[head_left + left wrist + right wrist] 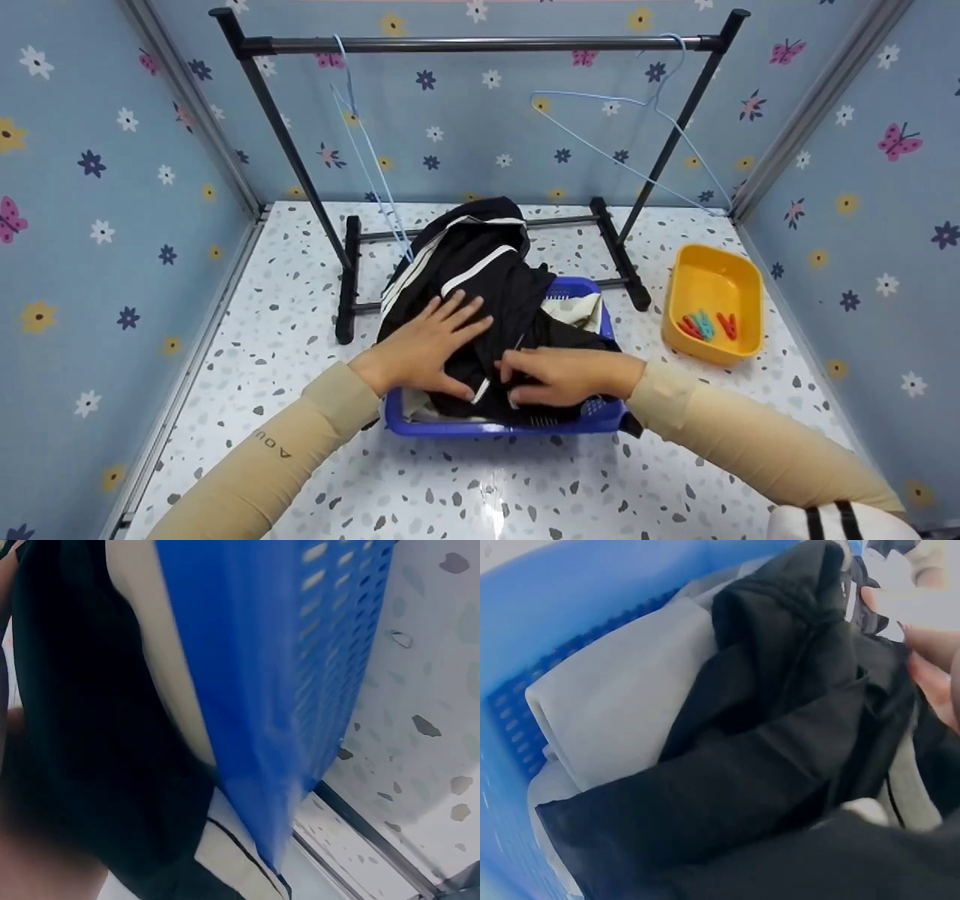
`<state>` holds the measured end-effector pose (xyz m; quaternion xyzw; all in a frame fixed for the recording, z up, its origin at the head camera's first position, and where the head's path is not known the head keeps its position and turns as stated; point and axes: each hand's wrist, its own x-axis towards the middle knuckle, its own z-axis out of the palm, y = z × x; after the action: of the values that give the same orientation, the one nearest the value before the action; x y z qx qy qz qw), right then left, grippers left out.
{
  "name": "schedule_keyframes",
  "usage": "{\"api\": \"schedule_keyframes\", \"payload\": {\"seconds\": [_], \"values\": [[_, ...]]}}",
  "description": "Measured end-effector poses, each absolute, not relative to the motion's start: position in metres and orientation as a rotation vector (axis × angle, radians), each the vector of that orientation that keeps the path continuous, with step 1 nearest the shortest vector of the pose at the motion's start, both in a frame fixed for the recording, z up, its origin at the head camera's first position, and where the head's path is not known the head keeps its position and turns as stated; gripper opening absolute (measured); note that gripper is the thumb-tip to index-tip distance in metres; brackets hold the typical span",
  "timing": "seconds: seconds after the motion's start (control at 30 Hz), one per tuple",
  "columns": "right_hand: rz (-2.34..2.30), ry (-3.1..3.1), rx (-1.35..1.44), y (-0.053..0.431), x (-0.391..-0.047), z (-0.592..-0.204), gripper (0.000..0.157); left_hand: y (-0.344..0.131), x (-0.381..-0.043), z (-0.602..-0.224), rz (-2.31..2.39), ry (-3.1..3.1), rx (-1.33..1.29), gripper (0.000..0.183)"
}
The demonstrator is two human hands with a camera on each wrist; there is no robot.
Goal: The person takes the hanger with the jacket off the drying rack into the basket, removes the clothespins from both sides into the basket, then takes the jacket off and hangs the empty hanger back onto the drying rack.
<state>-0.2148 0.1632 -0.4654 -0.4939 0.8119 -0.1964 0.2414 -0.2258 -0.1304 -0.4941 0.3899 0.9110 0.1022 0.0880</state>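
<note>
A black garment [517,281] with white stripes lies heaped in a blue basket [480,430], its far part draped over the basket's back. My left hand [424,341] rests on the garment with fingers spread. Close by on the right, my right hand [566,373] pinches the black cloth between thumb and curled fingers. The right wrist view shows folds of black cloth [780,750] beside a pale folded cloth [622,690] inside the basket. In the left wrist view, the basket's blue side [240,652] stands beside the dark fabric [82,705].
Behind the basket stands a black clothes rack [480,45]. A blue wire hanger [366,135] hangs at its left, reaching down to the garment; another hanger [592,95] hangs at the right. A yellow tub [701,352] with several clothespins [705,324] sits on the speckled floor [255,360].
</note>
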Motion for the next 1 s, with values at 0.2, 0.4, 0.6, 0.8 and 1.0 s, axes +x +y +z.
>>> {"api": "schedule_keyframes", "payload": {"seconds": [0.2, 0.4, 0.6, 0.8, 1.0], "values": [[-0.292, 2.124, -1.174, 0.164, -0.213, -0.466, 0.069, -0.125, -0.227, -0.499, 0.232, 2.575, 1.072, 0.1], [-0.12, 2.109, -1.081, 0.163, -0.211, -0.482, 0.066, -0.123, -0.228, -0.503, 0.182, 2.514, 1.045, 0.087], [-0.088, 2.11, -1.026, 0.161, -0.211, -0.493, 0.068, -0.13, -0.241, -0.499, 0.443, 2.747, 1.148, 0.064], [-0.095, 2.108, -1.007, 0.162, -0.211, -0.497, 0.07, -0.145, -0.26, -0.497, 0.652, 3.067, 0.986, 0.054], [-0.112, 2.105, -1.017, 0.162, -0.211, -0.497, 0.071, -0.162, -0.279, -0.499, 0.794, 3.041, 0.543, 0.072]]}}
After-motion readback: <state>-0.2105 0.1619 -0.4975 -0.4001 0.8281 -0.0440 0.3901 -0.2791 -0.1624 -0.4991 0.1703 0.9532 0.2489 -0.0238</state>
